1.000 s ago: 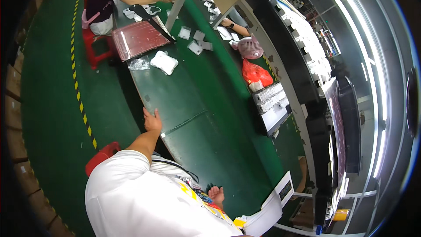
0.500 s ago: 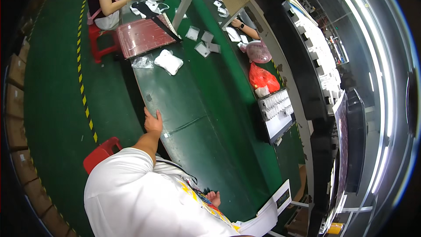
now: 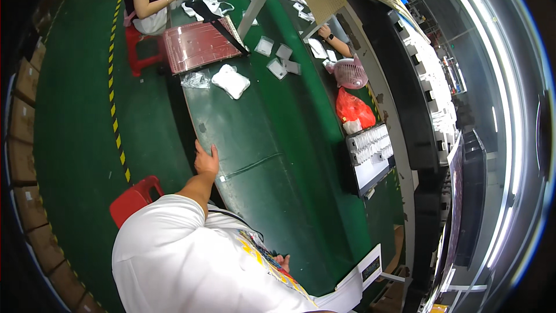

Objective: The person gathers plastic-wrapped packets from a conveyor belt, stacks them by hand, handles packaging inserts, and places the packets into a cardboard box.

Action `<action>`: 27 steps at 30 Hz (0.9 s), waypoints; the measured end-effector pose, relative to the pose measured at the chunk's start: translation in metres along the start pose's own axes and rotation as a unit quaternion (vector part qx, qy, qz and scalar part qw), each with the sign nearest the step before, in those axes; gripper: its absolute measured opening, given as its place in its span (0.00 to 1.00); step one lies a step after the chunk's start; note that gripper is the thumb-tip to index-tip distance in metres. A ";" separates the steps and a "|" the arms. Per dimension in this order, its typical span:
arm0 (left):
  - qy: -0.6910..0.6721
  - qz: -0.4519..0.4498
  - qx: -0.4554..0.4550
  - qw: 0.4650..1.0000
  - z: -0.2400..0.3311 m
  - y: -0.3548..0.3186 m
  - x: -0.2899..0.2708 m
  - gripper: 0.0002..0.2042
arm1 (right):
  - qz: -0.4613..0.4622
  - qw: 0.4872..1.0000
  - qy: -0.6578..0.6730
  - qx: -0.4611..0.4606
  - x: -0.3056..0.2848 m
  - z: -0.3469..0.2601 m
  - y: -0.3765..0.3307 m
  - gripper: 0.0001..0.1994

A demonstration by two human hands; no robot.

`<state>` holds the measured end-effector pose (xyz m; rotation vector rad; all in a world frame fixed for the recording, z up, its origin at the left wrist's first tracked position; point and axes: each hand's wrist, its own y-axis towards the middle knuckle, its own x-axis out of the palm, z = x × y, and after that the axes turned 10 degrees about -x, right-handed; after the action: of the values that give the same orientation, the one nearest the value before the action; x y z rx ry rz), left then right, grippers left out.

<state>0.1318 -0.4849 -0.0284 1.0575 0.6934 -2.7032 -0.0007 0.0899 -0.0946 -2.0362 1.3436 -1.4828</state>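
My left hand (image 3: 207,159) rests at the near left edge of the green worktable (image 3: 249,116), thumb apart from the fingers, with nothing in it. Close to my body my right hand (image 3: 282,262) lies low over the tabletop. My shirt hides most of it, so its grip does not show. Farther up the table, beyond my left hand, are a white bundle (image 3: 230,82) and a clear plastic bag (image 3: 196,79). Several flat clear packs (image 3: 277,68) lie on the green strip along the middle.
A red board (image 3: 202,45) with a black strap stands beyond the bundle. On the right are a pink fan (image 3: 351,73), a red bag (image 3: 354,110) and a tray of white pieces (image 3: 370,145). Two co-workers sit farther off. A red stool (image 3: 134,202) is behind my left arm.
The whole view has shifted slightly, moving the table's things a little right and down. My left hand stays at the table edge. Less of my right hand shows past my shirt.
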 end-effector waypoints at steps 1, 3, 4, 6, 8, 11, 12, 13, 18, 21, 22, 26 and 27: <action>0.002 -0.001 0.002 1.000 0.002 -0.001 0.001 0.35 | 0.001 1.000 0.003 -0.001 0.001 0.000 -0.002 0.24; 0.000 -0.008 0.001 1.000 0.008 -0.006 0.003 0.35 | 0.065 0.998 -0.023 -0.014 0.001 0.002 -0.009 0.25; 0.002 -0.003 0.000 1.000 0.006 -0.005 0.000 0.35 | 0.063 0.998 -0.023 -0.009 0.018 0.007 -0.013 0.25; 0.004 0.012 -0.006 1.000 -0.001 0.001 -0.011 0.36 | 0.169 0.969 -0.126 -0.129 0.076 0.014 -0.023 0.25; 0.006 0.008 -0.002 1.000 -0.002 0.001 -0.006 0.36 | 0.229 0.959 -0.117 -0.115 0.088 0.014 -0.024 0.24; 0.005 0.004 0.005 1.000 0.003 -0.003 -0.004 0.36 | 0.239 0.962 -0.093 -0.094 0.085 0.011 -0.029 0.22; 0.001 0.006 0.008 1.000 0.005 -0.005 -0.004 0.36 | 0.187 0.975 -0.079 -0.087 0.081 0.011 -0.031 0.22; 0.002 0.007 0.009 1.000 0.004 -0.004 -0.004 0.36 | 0.187 0.975 -0.079 -0.086 0.083 0.011 -0.031 0.22; -0.015 0.003 0.021 1.000 -0.003 0.001 -0.001 0.35 | 0.146 0.984 -0.074 -0.076 0.085 0.009 -0.031 0.22; -0.005 -0.005 0.014 1.000 0.000 0.000 -0.002 0.35 | 0.168 0.983 -0.052 -0.058 0.089 0.009 -0.032 0.22; -0.004 -0.005 0.014 1.000 0.001 -0.001 -0.004 0.35 | 0.169 0.983 -0.052 -0.058 0.093 0.009 -0.033 0.22; 0.000 -0.008 0.008 1.000 0.005 -0.002 -0.008 0.36 | 0.274 0.955 -0.086 -0.073 0.110 0.010 -0.034 0.21; 0.003 -0.007 0.006 1.000 0.004 -0.002 -0.008 0.36 | 0.291 0.949 -0.094 -0.075 0.115 0.010 -0.035 0.21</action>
<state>0.1348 -0.4856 -0.0193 1.0676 0.6879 -2.7209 0.0305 0.0135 -0.0070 -1.5952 1.8058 -0.9278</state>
